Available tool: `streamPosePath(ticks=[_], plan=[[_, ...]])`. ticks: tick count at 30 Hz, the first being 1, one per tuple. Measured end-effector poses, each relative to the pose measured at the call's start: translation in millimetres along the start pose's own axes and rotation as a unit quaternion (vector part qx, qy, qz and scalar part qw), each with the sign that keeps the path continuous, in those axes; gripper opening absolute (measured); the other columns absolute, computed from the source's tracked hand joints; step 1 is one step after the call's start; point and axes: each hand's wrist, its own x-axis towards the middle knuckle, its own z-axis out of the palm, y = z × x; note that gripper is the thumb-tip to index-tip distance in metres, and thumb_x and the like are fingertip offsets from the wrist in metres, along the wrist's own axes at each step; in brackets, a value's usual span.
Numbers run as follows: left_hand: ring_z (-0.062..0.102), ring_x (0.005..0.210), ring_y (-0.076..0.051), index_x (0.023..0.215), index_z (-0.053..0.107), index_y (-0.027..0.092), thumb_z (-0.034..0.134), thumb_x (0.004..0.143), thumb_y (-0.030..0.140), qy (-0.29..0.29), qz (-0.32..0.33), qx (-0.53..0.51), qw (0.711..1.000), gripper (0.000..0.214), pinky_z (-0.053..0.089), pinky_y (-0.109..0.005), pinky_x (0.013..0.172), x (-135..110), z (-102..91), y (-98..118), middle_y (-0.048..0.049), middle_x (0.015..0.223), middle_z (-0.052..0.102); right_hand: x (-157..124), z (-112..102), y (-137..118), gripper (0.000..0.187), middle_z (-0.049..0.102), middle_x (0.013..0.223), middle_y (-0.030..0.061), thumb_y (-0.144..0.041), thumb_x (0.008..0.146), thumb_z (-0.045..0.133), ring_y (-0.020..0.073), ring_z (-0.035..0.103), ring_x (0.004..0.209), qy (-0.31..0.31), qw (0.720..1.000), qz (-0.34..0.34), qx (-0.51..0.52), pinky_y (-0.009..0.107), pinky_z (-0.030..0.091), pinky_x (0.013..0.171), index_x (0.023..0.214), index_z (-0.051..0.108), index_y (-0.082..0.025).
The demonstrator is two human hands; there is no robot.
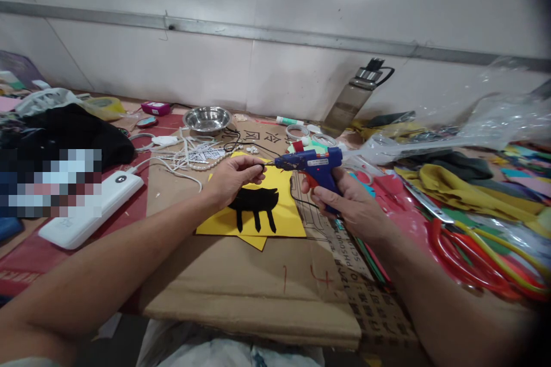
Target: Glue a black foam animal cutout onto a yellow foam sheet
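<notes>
My right hand [350,200] grips a blue glue gun [312,165] by its handle, nozzle pointing left. My left hand [235,176] pinches a small dark piece [261,167] right at the nozzle tip. Both hands hover above a yellow sheet [284,212] that carries a black animal-shaped cutout [255,202]. The sheet lies on a flattened brown cardboard [241,281] in front of me.
A white power bank [92,206] and dark cloth [73,132] lie at left. A steel bowl [207,118], white cords [181,152] and tape rolls [297,131] sit behind. A water bottle [353,97] leans on the wall. Coloured felt [456,180], plastic bags [473,126] and red-handled scissors [465,252] crowd the right.
</notes>
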Motion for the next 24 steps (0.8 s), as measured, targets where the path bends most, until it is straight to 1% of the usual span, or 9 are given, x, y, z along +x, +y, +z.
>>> streamPosePath(ticks=[12,24], plan=[[0.061,0.062,-0.009,0.077,0.069,0.013,0.072,0.073,0.014,-0.003,-0.001,-0.005,1.000,0.006,0.049,-0.027,0.068,-0.6,-0.5,0.1,-0.0002,0.068,0.066,0.4,0.8,-1.8,0.025,0.058,0.091,0.0008,-0.038,0.087,0.061,0.0081,0.038,0.054,0.001,1.000,-0.013,-0.013,0.026,0.030,0.044,0.106,0.052,-0.023],[0.061,0.062,-0.009,0.077,0.069,0.013,0.073,0.071,0.015,-0.008,-0.002,0.004,1.000,0.008,0.049,-0.026,0.068,-1.3,-0.7,0.0,-0.0004,0.069,0.066,-0.3,0.3,-3.2,0.025,0.056,0.088,0.0002,-0.038,0.087,0.062,0.0082,0.040,0.056,0.004,1.000,-0.010,-0.021,0.024,0.030,0.043,0.105,0.052,-0.023]])
